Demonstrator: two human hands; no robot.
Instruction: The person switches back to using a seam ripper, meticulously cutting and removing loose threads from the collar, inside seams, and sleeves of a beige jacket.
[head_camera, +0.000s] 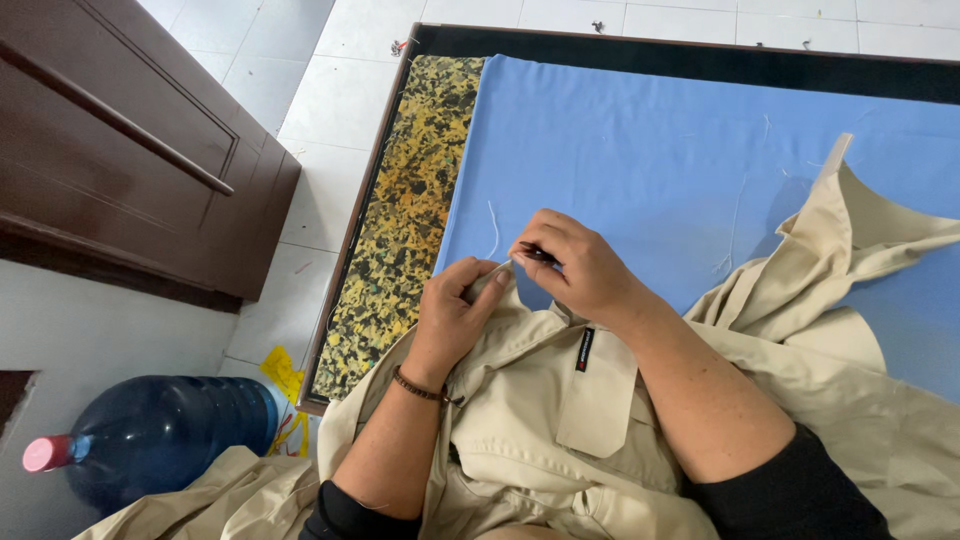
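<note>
A beige garment lies across my lap and over the blue cloth that covers the table. My left hand, with a beaded bracelet on the wrist, pinches a corner of the garment's collar. My right hand grips a small dark tool at that same corner, its tip touching the fabric edge. A small black label sits on a flap of the garment just below my right wrist. Loose white threads lie on the blue cloth near my hands.
A yellow and black speckled foam pad shows along the table's left edge. A dark wooden door stands at the left. A blue water bottle with a pink cap lies on the white tiled floor at the lower left.
</note>
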